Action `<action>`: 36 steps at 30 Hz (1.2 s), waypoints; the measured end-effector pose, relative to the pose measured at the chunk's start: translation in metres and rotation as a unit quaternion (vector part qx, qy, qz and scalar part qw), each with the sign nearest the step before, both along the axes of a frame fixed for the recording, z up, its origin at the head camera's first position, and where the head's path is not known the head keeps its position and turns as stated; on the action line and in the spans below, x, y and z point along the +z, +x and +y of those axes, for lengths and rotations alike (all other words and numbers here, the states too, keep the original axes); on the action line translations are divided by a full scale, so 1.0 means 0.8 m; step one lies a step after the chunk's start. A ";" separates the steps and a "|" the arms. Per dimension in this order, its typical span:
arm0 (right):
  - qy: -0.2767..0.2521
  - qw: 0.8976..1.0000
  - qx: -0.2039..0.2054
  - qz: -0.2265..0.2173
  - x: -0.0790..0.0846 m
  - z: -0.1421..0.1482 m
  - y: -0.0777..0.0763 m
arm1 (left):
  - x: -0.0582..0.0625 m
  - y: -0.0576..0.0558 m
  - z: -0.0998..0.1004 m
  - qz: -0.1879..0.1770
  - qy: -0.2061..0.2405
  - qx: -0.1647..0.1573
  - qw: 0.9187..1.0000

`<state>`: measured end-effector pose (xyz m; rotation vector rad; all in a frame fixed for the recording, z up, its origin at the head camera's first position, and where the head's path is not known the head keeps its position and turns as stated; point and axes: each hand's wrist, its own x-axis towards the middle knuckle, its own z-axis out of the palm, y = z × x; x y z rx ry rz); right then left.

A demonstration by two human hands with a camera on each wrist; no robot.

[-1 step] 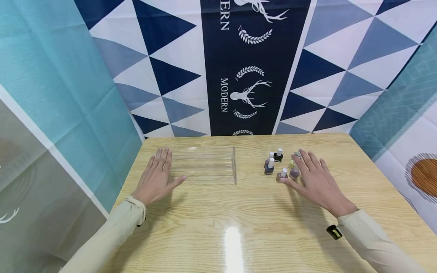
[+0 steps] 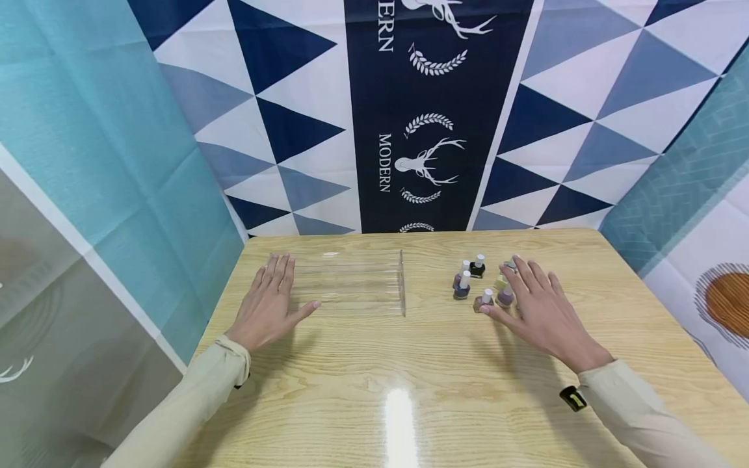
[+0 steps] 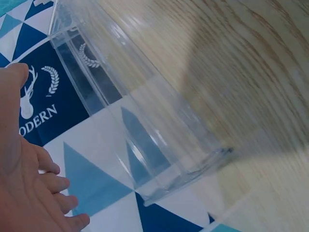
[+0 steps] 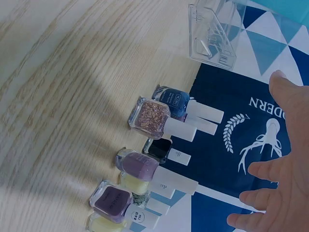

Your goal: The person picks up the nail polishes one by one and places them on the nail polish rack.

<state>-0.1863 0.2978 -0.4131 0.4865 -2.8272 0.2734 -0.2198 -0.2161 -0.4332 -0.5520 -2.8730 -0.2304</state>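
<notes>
My left hand (image 2: pixel 271 305) is held with straight fingers over the left end of a clear plastic tiered rack (image 2: pixel 402 286). In the left wrist view the rack (image 3: pixel 145 106) stands apart from the fingers, nothing in its tiers. On the right, my right hand (image 2: pixel 544 312) spreads its fingers above a cluster of nail polish bottles, partly hiding some. The right wrist view shows white-capped bottles standing upright: copper glitter (image 4: pixel 150 118), blue (image 4: pixel 175 102), black (image 4: pixel 158 149), light purple (image 4: pixel 140 165), dark purple (image 4: pixel 113 200) and pale yellow (image 4: pixel 134 183). Neither hand holds anything.
The wooden table (image 2: pixel 363 364) runs up to a patterned cloth (image 2: pixel 415 130) at the back. More cloth hangs at the left (image 2: pixel 146 162) and right (image 2: pixel 673 214). A small black and yellow object (image 2: pixel 573 398) shows beside the right cuff.
</notes>
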 end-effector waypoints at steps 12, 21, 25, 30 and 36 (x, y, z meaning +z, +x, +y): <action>-0.006 1.000 0.000 0.015 0.000 0.002 0.002 | -0.011 -0.009 -0.028 0.045 0.069 0.030 0.996; -0.029 0.997 0.006 0.064 -0.006 0.009 -0.001 | -0.016 -0.013 -0.042 0.117 0.117 0.036 0.985; -0.045 0.996 -0.016 0.081 -0.011 0.019 -0.001 | -0.025 -0.014 -0.054 0.084 0.164 0.077 0.980; -0.064 0.993 -0.044 0.093 -0.022 0.038 -0.004 | -0.034 -0.015 -0.065 0.045 0.200 0.108 0.973; -0.088 0.990 -0.073 0.087 -0.031 0.058 -0.007 | -0.038 -0.015 -0.071 0.011 0.222 0.127 0.967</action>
